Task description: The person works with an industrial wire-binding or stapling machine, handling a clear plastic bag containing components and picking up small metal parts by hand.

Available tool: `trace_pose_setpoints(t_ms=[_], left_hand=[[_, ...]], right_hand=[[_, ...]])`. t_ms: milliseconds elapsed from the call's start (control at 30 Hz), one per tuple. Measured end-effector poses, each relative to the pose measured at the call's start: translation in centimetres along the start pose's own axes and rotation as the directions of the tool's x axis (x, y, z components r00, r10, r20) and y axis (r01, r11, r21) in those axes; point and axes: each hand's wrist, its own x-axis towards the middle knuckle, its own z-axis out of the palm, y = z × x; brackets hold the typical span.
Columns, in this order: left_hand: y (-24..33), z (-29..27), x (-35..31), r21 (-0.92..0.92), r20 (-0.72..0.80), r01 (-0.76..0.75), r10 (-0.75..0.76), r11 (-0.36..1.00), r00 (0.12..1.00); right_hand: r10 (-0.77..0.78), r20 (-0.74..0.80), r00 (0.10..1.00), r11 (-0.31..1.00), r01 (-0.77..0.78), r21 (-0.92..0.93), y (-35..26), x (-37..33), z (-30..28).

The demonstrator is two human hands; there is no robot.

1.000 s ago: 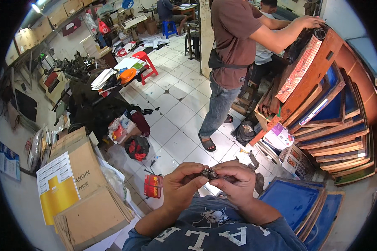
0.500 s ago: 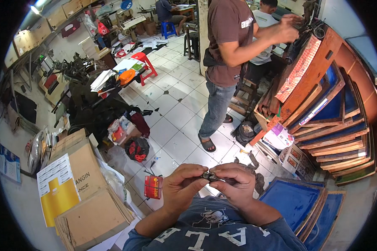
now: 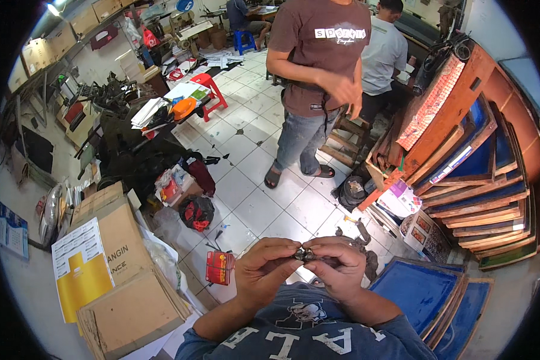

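Note:
Between the fingertips of both hands, in front of my chest, is a small dark metallic-looking part [image 3: 305, 255]; its exact kind is too small to make out. My left hand [image 3: 265, 268] pinches its left end between thumb and fingers. On the other end, my right hand [image 3: 339, 265] has a similar pinch, and the fingertips of both hands almost meet. Most of the part is hidden behind the fingers. Just left of my left hand, a red packet [image 3: 220, 267] lies low beside the boxes.
Cardboard boxes [image 3: 135, 298] with a white-and-gold sheet stand at left. Blue framed screens [image 3: 417, 292] lean at right, with more stacked in a wooden rack [image 3: 492, 210]. A person in a brown shirt [image 3: 318, 57] stands ahead on white tiles; another sits behind. A black bag [image 3: 196, 213] lies on the floor.
The standing person has turned toward me, lowered their raised hands and shifted their feet left. My hands keep their pinch on the small part, with a slight shift of the fingers.

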Motion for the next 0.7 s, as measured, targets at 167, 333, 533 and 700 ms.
trace_pose_setpoints(t_ms=[167,333,533,700], left_hand=[[0.27,0.43,0.17,-0.028,-0.052,0.054,-0.055,0.998,0.997],[0.16,0.25,0.22,-0.016,-0.046,0.055,-0.055,0.998,0.997],[0.25,0.45,0.51,-0.018,-0.041,0.033,-0.034,0.999,0.999],[0.19,0.55,0.70,-0.018,-0.036,0.005,-0.005,1.000,0.999]], right_hand=[[-0.016,-0.007,1.000,1.000,0.016,0.027,-0.14,0.23,0.10],[-0.042,0.013,0.999,0.999,0.042,0.012,-0.04,0.50,0.05],[-0.032,0.015,0.999,0.999,0.031,0.028,-0.03,0.51,-0.11],[-0.005,0.013,1.000,0.996,0.004,0.094,0.34,0.35,-0.19]])
